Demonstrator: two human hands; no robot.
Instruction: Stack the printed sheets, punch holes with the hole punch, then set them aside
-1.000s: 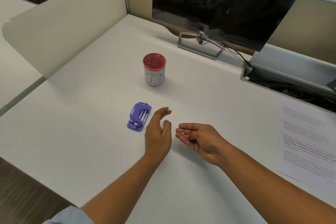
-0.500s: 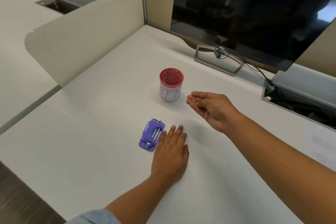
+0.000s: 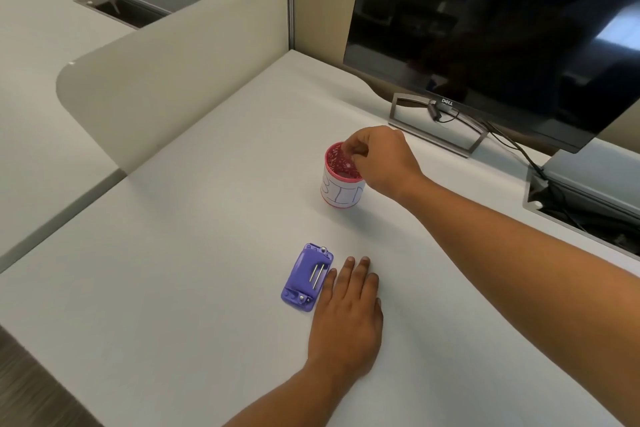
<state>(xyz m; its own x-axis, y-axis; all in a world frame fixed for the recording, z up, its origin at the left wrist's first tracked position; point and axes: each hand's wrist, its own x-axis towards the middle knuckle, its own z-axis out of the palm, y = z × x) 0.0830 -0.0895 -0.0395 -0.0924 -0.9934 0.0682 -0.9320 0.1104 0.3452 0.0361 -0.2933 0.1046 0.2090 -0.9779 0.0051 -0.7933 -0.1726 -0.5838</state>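
A small purple hole punch (image 3: 307, 279) lies on the white desk (image 3: 194, 253), its metal pins facing up. My left hand (image 3: 348, 319) rests flat on the desk just right of the punch, index finger touching its edge, holding nothing. My right hand (image 3: 381, 158) hovers over the mouth of a red-rimmed cup (image 3: 341, 192) with a white label, fingertips pinched together inside the rim. Whether anything is between those fingertips is hidden. No printed sheets are in view.
A dark Dell monitor (image 3: 485, 28) on a metal stand (image 3: 436, 125) stands behind the cup. An open cable tray (image 3: 581, 204) with wires is at the right. A beige divider panel (image 3: 166, 55) borders the desk's left side.
My right hand, pinching a tiny white bit earlier, moved from near the punch up to the cup's mouth. My left hand turned palm down and settled flat beside the punch. The view shifted left.
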